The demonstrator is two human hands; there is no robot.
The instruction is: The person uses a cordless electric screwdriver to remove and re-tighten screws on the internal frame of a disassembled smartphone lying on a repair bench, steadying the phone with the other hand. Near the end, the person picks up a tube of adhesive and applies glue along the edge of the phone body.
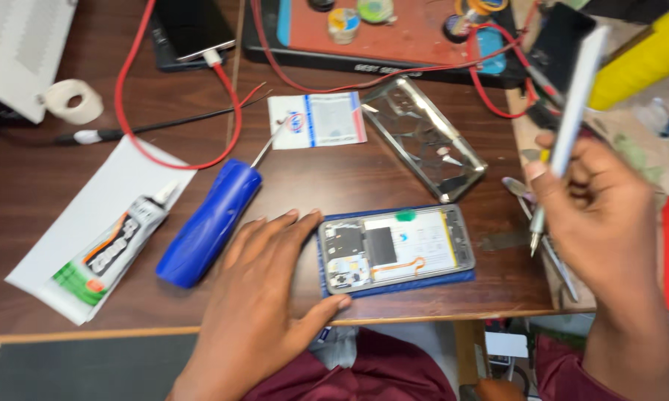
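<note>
Both hands are at work over the dark wooden bench (23,200). Left hand (264,297) lies flat and open, fingers spread, its fingertips touching the left end of the opened smartphone with bare circuit boards and white battery (396,249), which rests on a blue mat near the bench's front edge. Right hand (598,215) is raised to the right, closed around a thin flat white tool (578,100) that points up and away.

Just left of the left hand lies a blue-handled screwdriver (210,221); beyond it a squeezed tube of glue (115,249) on white paper. Behind the phone sits a clear cracked back cover (423,137).

As I judge it, the phone lies close to the bench edge, so a push from the steadying hand could slide it off; the exposed boards and orange flex could also be scratched by a slipping tool.

The white tool is motion-blurred, so its kind is unclear. Metal tweezers (542,238) under the right hand are partly hidden.
</note>
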